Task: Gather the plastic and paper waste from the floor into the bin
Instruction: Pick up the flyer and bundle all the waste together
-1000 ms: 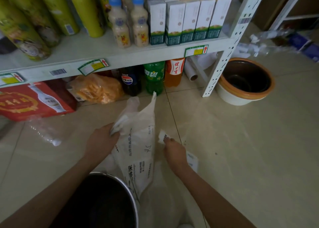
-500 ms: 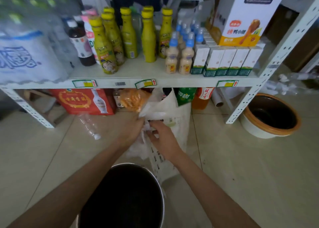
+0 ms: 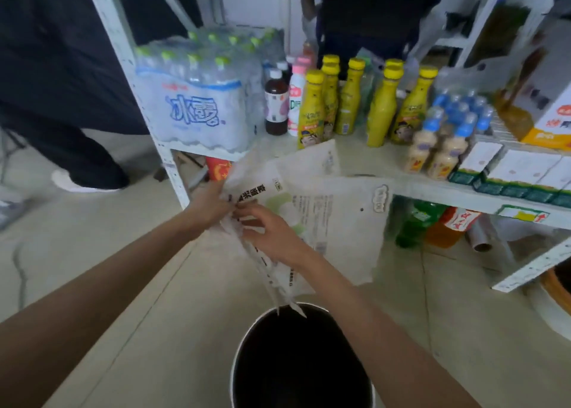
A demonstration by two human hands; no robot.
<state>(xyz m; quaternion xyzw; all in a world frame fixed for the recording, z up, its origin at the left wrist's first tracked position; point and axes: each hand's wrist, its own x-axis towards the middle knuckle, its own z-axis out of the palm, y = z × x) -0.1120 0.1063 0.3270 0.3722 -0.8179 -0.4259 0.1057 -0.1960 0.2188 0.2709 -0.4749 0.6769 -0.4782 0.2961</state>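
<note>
Both hands meet in mid-air above the round black bin with a metal rim [image 3: 247,339], which stands on the pale tiled floor [image 3: 123,284] at the bottom of the view. The left hand [image 3: 210,205] is clenched around the upper edge of a large crumpled white plastic bag with printed text [image 3: 336,222], and the right hand [image 3: 272,234] pinches the same bag just beside it, fingers [image 3: 247,213] closed on the gathered plastic. The bag hangs spread out to the right, while its lower crumpled end [image 3: 290,305] dangles down to the bin's far rim. Whether a separate scrap of paper is held with the bag cannot be told. Behind the bag stands a white metal shelf rack [image 3: 432,188] carrying yellow-capped bottles [image 3: 312,111], a shrink-wrapped pack of water bottles [image 3: 197,111] and small white cartons [image 3: 519,166]. Someone's dark trouser leg and white shoe [image 3: 80,182] stand at the left
</note>
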